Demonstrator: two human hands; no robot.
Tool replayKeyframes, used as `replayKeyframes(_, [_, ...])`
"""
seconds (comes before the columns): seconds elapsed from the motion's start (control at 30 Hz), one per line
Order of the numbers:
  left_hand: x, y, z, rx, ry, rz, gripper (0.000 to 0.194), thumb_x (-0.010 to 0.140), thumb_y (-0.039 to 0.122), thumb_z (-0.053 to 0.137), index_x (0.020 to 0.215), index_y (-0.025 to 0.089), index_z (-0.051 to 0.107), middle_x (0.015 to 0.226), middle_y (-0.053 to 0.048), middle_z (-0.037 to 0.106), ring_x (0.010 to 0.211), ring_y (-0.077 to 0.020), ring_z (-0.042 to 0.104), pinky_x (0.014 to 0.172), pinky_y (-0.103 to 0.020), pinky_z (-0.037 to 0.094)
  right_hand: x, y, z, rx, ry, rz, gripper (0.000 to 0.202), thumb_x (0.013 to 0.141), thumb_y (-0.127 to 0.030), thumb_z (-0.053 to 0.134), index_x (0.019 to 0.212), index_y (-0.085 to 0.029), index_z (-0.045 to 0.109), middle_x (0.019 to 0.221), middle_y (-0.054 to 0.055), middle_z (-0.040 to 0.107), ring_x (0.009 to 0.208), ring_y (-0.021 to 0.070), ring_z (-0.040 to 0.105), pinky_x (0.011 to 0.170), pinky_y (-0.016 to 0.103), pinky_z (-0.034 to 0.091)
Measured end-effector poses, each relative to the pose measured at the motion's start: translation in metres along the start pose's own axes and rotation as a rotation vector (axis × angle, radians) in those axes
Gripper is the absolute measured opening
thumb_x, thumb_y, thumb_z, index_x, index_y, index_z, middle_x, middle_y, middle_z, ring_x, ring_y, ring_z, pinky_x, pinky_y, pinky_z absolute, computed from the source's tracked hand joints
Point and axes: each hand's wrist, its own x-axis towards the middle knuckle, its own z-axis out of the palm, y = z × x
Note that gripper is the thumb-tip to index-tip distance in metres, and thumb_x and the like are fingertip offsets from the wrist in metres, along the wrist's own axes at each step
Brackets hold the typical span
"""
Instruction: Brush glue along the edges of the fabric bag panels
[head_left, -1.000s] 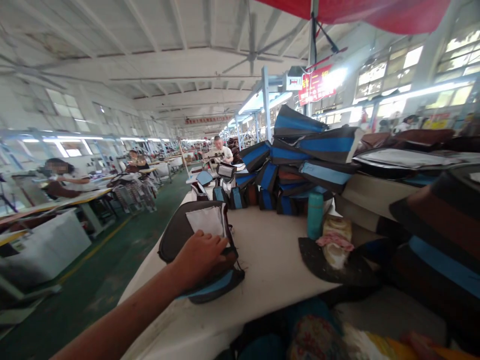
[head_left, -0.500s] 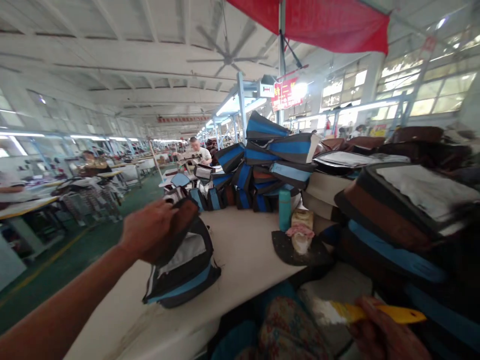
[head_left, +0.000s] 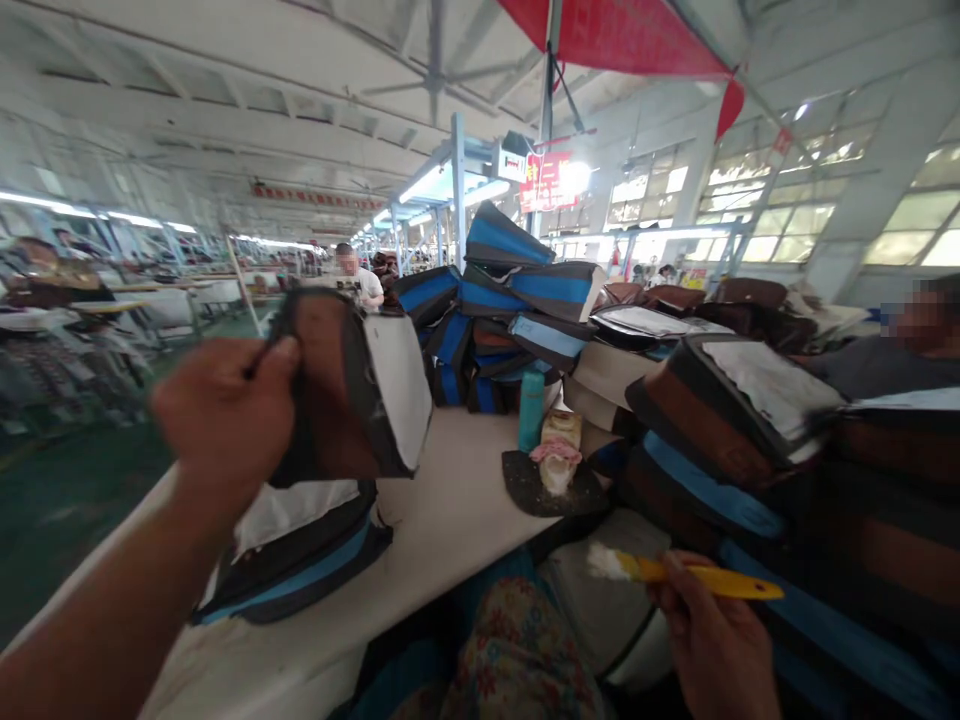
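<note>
The left hand (head_left: 225, 412) clenches a brown bag (head_left: 324, 395) by its edge, the right hand (head_left: 716, 635) closed round a yellow brush (head_left: 724, 580)

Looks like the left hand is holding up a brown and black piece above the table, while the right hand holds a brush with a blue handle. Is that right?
Not quite: the brush handle is yellow, not blue, as the head view shows. The right hand does hold it, and the left hand holds up the brown and black piece.

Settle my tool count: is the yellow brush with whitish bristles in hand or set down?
In hand: the right hand grips the yellow brush around its middle.
</note>
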Motion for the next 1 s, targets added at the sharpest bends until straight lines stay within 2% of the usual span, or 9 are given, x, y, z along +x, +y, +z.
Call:
replayKeyframes(0.1, [-0.06,0.03,0.05,-0.001,0.018,0.005,0.037,0.096,0.038,0.043,0.076,0.013,0.062,0.074,-0.004,0.057,0.078,-0.0187,0.059,0.07,-0.031,0.042,0.019,0.0,0.011,-0.087,-0.023,-0.081,0.037,0.072,-0.044,0.08,0.095,-0.019,0.065,0.068,-0.003,0.06,0.061,0.0115,0.055,0.055,0.018,0.045])
replayKeyframes(0.17, [-0.105,0.048,0.08,-0.114,-0.045,0.085,0.03,0.097,0.034,0.044,0.085,0.015,0.063,0.078,-0.005,0.061,0.077,-0.0183,0.061,0.071,-0.029,0.045,0.037,0.004,0.018,-0.213,-0.051,-0.169,0.036,0.076,-0.047,0.075,0.096,-0.018,0.065,0.066,-0.003,0.059,0.06,0.0126,0.053,0.052,0.02,0.043])
replayKeyframes(0.23, [-0.143,0.061,0.102,-0.192,-0.088,0.145,0.023,0.097,0.032,0.047,0.093,0.017,0.064,0.083,-0.004,0.065,0.08,-0.017,0.063,0.074,-0.027,0.048,0.058,0.009,0.028,-0.304,-0.098,-0.242,0.037,0.079,-0.049,0.071,0.097,-0.017,0.066,0.068,-0.002,0.059,0.062,0.0138,0.053,0.054,0.022,0.044])
replayKeyframes(0.3, [-0.166,0.07,0.112,-0.266,-0.132,0.181,0.02,0.098,0.03,0.047,0.097,0.018,0.064,0.086,-0.004,0.067,0.081,-0.0153,0.064,0.076,-0.025,0.049,0.081,0.016,0.04,-0.342,-0.138,-0.288,0.037,0.079,-0.049,0.07,0.097,-0.017,0.066,0.073,0.0,0.062,0.066,0.0158,0.056,0.06,0.026,0.048])
replayKeyframes(0.4, [-0.173,0.075,0.118,-0.383,-0.2,0.101,0.019,0.098,0.029,0.047,0.097,0.019,0.063,0.086,-0.003,0.066,0.08,-0.0153,0.064,0.076,-0.026,0.05,0.115,0.029,0.059,-0.398,-0.213,-0.34,0.037,0.079,-0.05,0.069,0.094,-0.016,0.068,0.082,0.004,0.066,0.075,0.0197,0.06,0.068,0.031,0.05])
replayKeyframes(0.5, [-0.165,0.069,0.122,-0.376,-0.166,-0.055,0.022,0.097,0.031,0.047,0.084,0.02,0.06,0.077,-0.003,0.06,0.074,-0.0173,0.061,0.071,-0.029,0.049,0.143,0.046,0.077,-0.481,-0.311,-0.389,0.034,0.082,-0.048,0.068,0.091,-0.016,0.068,0.084,0.005,0.068,0.079,0.0201,0.062,0.075,0.034,0.05])
replayKeyframes(0.57, [-0.166,0.062,0.125,-0.345,-0.148,-0.095,0.023,0.097,0.032,0.048,0.08,0.021,0.058,0.074,-0.002,0.058,0.071,-0.0176,0.06,0.07,-0.03,0.049,0.159,0.057,0.086,-0.54,-0.378,-0.418,0.031,0.085,-0.046,0.067,0.089,-0.015,0.068,0.087,0.004,0.068,0.083,0.0193,0.064,0.08,0.037,0.05])
replayKeyframes(0.83, [-0.228,0.024,0.122,-0.418,-0.275,-0.068,0.02,0.095,0.041,0.049,0.091,0.026,0.062,0.087,-0.002,0.064,0.074,-0.0155,0.067,0.064,-0.023,0.056,0.199,0.104,0.106,-0.746,-0.542,-0.49,0.026,0.092,-0.041,0.064,0.093,-0.015,0.066,0.098,0.005,0.068,0.094,0.0203,0.064,0.089,0.043,0.05])
replayKeyframes(1.0, [-0.24,0.002,0.12,-0.384,-0.308,-0.002,0.024,0.093,0.046,0.051,0.104,0.028,0.062,0.1,-0.004,0.066,0.08,-0.0165,0.07,0.063,-0.022,0.059,0.213,0.124,0.107,-0.822,-0.59,-0.487,0.023,0.092,-0.038,0.064,0.096,-0.015,0.066,0.102,0.005,0.067,0.096,0.0207,0.063,0.09,0.043,0.05])
